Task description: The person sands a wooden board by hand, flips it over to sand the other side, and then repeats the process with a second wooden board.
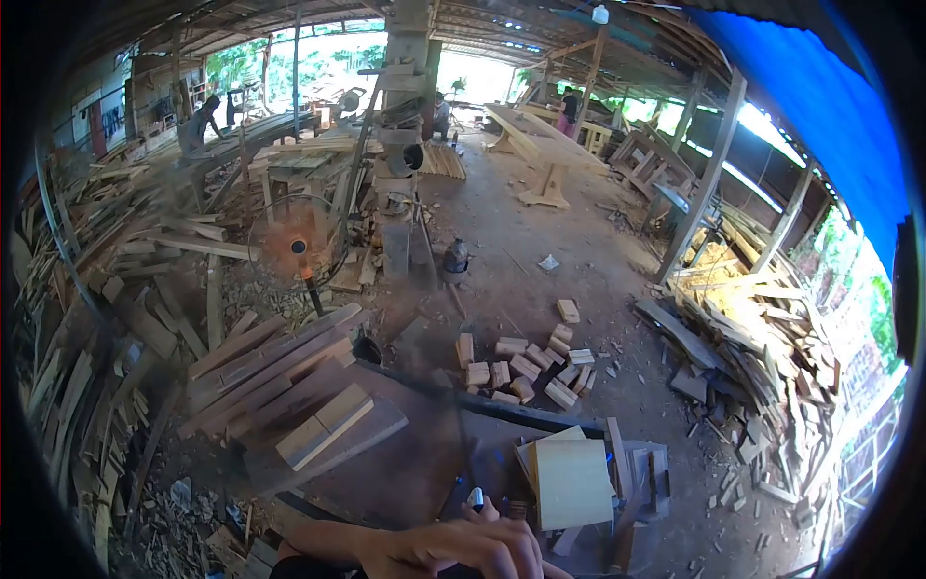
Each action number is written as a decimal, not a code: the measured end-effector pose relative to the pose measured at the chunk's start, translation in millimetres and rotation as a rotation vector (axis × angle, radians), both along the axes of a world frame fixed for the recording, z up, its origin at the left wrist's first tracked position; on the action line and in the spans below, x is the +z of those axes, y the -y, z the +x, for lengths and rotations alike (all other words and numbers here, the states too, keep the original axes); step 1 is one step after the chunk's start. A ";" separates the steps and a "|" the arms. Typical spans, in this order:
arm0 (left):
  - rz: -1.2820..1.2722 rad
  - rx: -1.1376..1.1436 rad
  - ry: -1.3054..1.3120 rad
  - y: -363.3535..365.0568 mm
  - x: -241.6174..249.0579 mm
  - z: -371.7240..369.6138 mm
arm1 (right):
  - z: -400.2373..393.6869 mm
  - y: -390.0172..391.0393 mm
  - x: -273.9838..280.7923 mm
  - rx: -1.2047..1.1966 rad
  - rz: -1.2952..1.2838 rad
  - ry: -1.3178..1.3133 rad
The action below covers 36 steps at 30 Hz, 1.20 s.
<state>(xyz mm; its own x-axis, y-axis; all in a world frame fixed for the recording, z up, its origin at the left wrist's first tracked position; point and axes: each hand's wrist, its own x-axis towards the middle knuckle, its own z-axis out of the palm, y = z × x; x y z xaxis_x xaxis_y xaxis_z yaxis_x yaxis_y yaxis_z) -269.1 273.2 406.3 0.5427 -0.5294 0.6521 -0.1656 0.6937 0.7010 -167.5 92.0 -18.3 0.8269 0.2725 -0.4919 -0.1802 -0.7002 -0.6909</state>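
From the bottom left a forearm reaches in, and my left hand [449, 548] lies at the bottom edge with its fingers bent to the right; what they hold is hidden. Just behind it, my right hand [489, 511] is mostly covered, with a few fingers closed round a dark tool with a silver tip [476, 498]. Right of the hands, a pale square wooden block [575, 484] rests on other boards at the bench. Left of them, two joined light wood pieces [325, 427] lie on a wider board [371, 439].
Small wood blocks [524, 367] lie scattered on the floor ahead. An orange fan [299, 247] stands at the left. Planks are heaped along both sides. A long wooden table [545, 140] stands farther back. Several people are in the background.
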 end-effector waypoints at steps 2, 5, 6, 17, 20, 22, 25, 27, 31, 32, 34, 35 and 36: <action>0.126 -0.061 -0.004 1.8 -1.5 2.9 | -0.4 2.3 -1.6 -0.029 0.029 -0.036; 0.105 -0.105 0.013 6.3 -2.2 7.9 | 0.0 1.1 8.5 -0.042 0.054 -0.075; 0.096 -0.117 0.013 8.0 -2.6 8.4 | -1.9 0.8 15.2 -0.031 0.053 -0.077; -0.018 -0.221 -0.070 26.3 -18.0 -7.6 | -1.2 3.8 3.6 -0.044 0.055 -0.118; -0.039 -0.235 -0.174 26.4 -22.2 -11.1 | -3.5 1.9 5.5 -0.045 0.060 -0.102; -0.034 -0.221 -0.161 34.5 -19.2 -5.9 | -4.3 1.8 5.4 -0.042 0.054 -0.095; -0.025 -0.202 -0.140 64.4 -20.2 2.2 | -4.3 0.1 -1.0 -0.031 0.047 -0.099; -0.022 -0.188 -0.127 69.6 -22.9 0.1 | -5.7 -2.0 -6.4 -0.014 0.002 0.020; -0.016 -0.157 -0.107 52.2 -20.9 -6.7 | -7.5 -2.2 -1.6 -0.009 -0.003 0.003; -0.013 -0.151 -0.099 56.0 -19.9 -4.5 | -7.8 -2.6 -0.3 -0.008 0.010 -0.002; -0.005 -0.139 -0.080 59.0 -18.7 -2.1 | -7.5 -3.3 6.3 -0.006 0.023 -0.004; 0.000 -0.135 -0.070 60.7 -19.8 -2.3 | -7.9 -3.1 9.8 -0.013 0.035 -0.031; 0.007 -0.133 -0.060 58.4 -17.9 -0.5 | -7.8 -3.7 12.3 -0.021 0.047 -0.058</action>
